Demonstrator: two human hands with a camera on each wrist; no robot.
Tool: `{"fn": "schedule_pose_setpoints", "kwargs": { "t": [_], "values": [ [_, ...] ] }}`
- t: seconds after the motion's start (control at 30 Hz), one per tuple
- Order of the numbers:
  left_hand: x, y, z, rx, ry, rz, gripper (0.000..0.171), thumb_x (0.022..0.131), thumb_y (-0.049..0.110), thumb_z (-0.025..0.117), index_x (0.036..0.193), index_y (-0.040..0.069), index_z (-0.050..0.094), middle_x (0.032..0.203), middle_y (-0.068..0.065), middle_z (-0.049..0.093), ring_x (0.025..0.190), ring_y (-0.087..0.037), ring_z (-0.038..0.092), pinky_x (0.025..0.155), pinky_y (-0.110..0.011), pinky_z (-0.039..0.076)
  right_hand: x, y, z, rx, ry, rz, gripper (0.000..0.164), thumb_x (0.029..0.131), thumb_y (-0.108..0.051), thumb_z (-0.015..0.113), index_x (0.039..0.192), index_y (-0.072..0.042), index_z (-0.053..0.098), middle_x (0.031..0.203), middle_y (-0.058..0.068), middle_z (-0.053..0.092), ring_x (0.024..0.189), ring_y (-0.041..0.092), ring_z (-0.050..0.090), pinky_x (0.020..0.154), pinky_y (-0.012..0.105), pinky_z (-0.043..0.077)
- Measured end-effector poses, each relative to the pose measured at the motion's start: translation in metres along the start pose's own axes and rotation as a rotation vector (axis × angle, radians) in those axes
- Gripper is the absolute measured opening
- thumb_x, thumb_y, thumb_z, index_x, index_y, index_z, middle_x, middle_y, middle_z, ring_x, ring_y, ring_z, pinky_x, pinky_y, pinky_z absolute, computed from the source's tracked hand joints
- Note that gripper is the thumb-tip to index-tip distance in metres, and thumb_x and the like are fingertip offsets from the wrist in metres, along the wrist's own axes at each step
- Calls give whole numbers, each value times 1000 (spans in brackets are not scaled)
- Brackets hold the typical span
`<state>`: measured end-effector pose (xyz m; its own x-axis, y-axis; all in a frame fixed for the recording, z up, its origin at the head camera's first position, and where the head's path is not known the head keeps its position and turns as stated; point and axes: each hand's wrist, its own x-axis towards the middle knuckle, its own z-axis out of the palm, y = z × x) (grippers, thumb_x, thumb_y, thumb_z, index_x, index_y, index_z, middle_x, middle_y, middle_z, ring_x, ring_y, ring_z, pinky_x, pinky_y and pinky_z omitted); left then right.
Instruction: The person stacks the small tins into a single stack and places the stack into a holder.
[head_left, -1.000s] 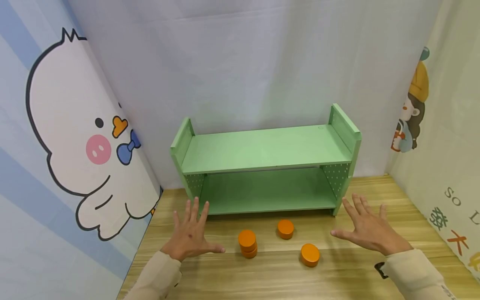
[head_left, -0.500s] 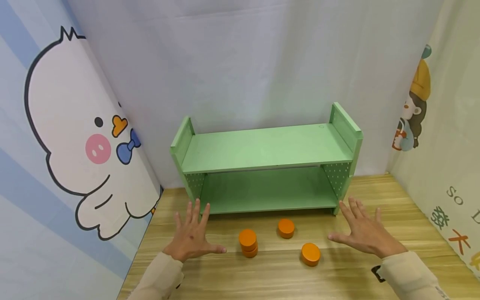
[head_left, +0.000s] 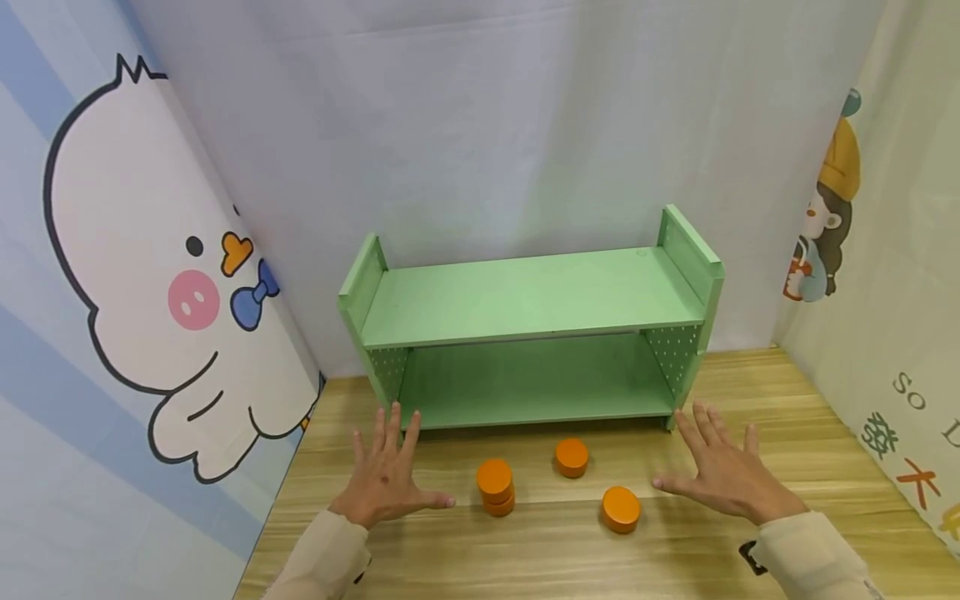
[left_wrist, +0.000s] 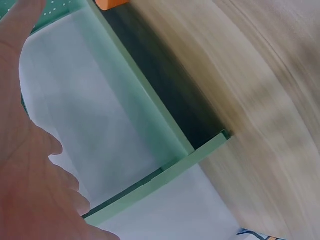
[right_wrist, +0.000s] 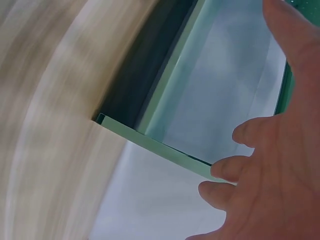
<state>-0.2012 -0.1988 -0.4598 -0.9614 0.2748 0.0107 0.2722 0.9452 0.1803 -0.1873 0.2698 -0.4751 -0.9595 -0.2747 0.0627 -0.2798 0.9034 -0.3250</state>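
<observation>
Discs unmoved, left hand and right hand, spread wide, have edged inward.

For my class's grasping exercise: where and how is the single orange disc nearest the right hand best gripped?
The orange disc is probably best pinched across its round side by the right hand coming from above: it lies flat on the wood-grain tabletop, with nothing touching its side.

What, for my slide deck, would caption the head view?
Both hands, fingers spread, flank four orange discs, two of them stacked, before a green shelf.
</observation>
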Motion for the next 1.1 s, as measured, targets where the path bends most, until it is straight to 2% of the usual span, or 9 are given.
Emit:
{"fn": "schedule_pose_setpoints", "kwargs": {
  "t": [0.2,0.6,0.83,1.1],
  "values": [
    [1,0,7,-47,-1,4,133,66,81,71,160,3,16,162,-28,-3,148,-49,-2,109,-79,0,-3,1,6,10,9,0,105,83,-62,69,150,11,32,153,41,17,139,59,20,99,87,-2],
    [2,3,18,-65,-10,-4,132,66,83,69,160,6,16,163,-25,-5,148,-49,-4,109,-79,-1,-6,4,21,18,29,3,105,82,-62,70,150,9,33,153,41,18,139,59,20,99,87,0],
    [1,5,23,-77,-7,-17,131,66,82,70,160,7,17,163,-26,-4,148,-50,-1,109,-80,2,-4,4,30,16,26,4,105,83,-64,69,151,7,32,153,40,20,139,59,22,99,87,7],
    [2,7,32,-124,-7,-35,131,66,81,72,160,7,18,163,-26,-3,148,-50,0,108,-80,3,-5,5,39,18,32,1,106,82,-64,69,150,8,33,154,39,20,139,57,23,101,86,6]
  ]
}}
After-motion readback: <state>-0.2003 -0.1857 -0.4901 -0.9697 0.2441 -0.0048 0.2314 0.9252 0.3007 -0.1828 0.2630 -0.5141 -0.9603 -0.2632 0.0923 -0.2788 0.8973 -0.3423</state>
